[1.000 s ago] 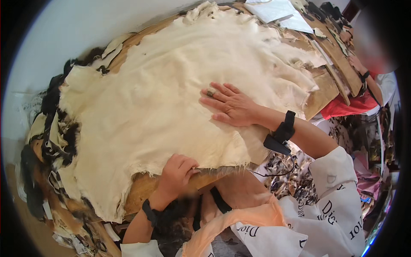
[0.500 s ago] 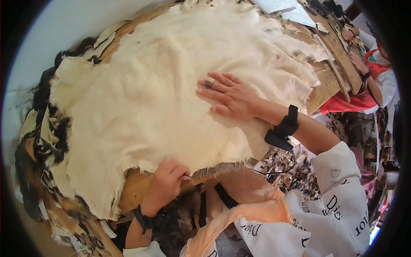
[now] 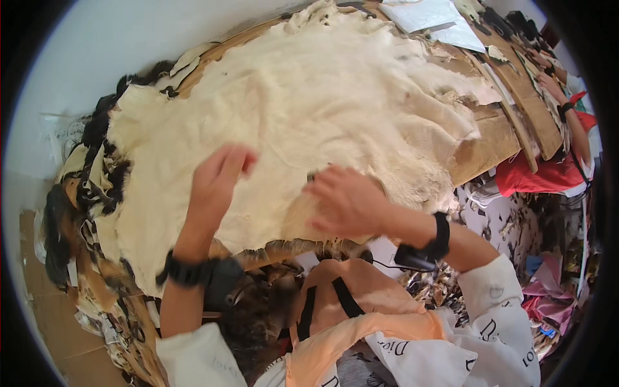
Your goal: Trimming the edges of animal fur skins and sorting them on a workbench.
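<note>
A large cream-coloured hide (image 3: 277, 109) lies spread out, its pale skin side up, with a ragged outline and fur showing along the near edge. My left hand (image 3: 222, 177) is over the left middle of the hide, blurred, its fingers bent and pressed together. Whatever it may hold is too smeared to make out. To its right, my right hand (image 3: 348, 200) rests on the hide near the front edge, palm down and fingers spread. A ring shows on one of its fingers.
A wooden board (image 3: 487, 145) shows beyond the hide's right edge. Dark fur scraps (image 3: 61, 226) are piled at left. At the far right lies a white sheet (image 3: 435, 19) with a knife (image 3: 433, 28) on it. Another person's hand (image 3: 552, 90) works beyond; scraps litter the floor.
My left hand has left the hide's near edge and moved up over its surface. My right hand has slid back toward the near edge. The near edge shows more fur.
</note>
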{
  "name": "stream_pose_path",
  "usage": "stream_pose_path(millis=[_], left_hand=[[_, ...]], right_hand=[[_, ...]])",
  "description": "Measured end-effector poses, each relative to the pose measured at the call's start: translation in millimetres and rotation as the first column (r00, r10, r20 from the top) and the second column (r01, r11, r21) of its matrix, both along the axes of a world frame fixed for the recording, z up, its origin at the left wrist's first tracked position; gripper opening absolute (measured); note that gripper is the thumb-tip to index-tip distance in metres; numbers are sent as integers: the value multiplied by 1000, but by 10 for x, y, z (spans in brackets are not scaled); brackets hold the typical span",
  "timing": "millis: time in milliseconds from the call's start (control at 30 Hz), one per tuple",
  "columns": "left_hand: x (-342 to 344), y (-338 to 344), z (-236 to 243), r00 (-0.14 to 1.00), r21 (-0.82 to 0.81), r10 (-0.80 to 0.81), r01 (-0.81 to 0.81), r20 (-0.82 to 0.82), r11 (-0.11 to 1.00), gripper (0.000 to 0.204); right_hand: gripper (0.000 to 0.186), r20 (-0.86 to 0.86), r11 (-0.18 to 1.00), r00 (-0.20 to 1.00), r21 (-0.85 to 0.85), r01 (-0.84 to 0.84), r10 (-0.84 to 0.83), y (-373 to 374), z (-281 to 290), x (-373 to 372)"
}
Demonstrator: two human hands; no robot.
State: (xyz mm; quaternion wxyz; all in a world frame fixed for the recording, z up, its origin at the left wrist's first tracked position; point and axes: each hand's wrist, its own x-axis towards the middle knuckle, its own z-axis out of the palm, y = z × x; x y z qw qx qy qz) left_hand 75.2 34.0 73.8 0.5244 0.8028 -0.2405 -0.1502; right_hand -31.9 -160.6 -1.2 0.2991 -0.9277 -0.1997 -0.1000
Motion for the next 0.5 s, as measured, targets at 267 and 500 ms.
stream_pose_path(millis=[267,500], left_hand=[[517,-940,-892,813,541,-394,119,429,833,47],[397,-1023,-1001,662,669,-519,36,541,743,59]], right_hand=[[41,266,986,964,-149,74,-32,235,-183,-516],[19,197,968,961,-117,220,-195,384,-221,-625]])
